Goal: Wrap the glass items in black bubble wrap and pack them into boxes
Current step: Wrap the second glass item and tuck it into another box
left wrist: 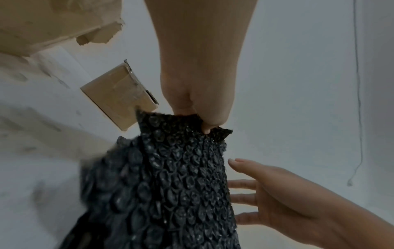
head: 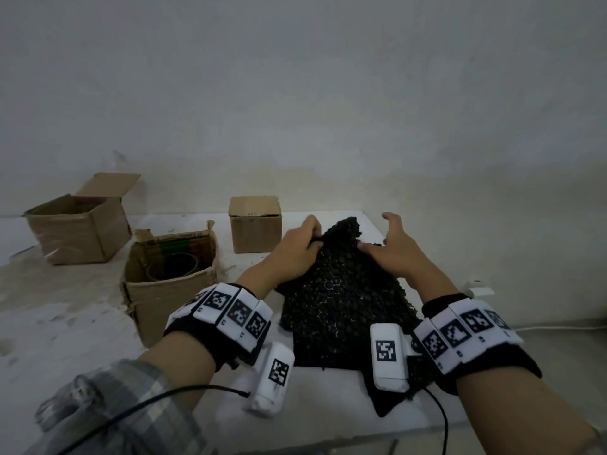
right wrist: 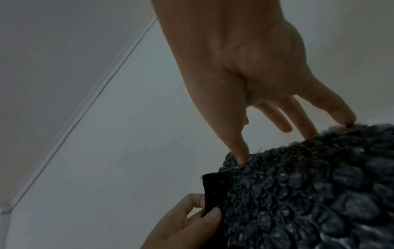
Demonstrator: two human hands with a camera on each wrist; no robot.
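Observation:
A sheet of black bubble wrap (head: 341,290) rises in a hump on the white table (head: 82,323) in front of me. Whatever lies under it is hidden. My left hand (head: 315,239) pinches the sheet's upper left edge between thumb and fingers, as the left wrist view shows (left wrist: 202,124). My right hand (head: 381,236) is spread at the upper right edge, with straight fingertips (right wrist: 244,156) touching the wrap's top. Just left of me, an open cardboard box (head: 157,300) holds round glass items (head: 174,266).
A small shut cardboard box (head: 256,224) stands behind the wrap by the wall. A larger open box (head: 75,228) sits at the far left. The table's front edge runs close below my wrists. A black cable (head: 440,412) trails off it.

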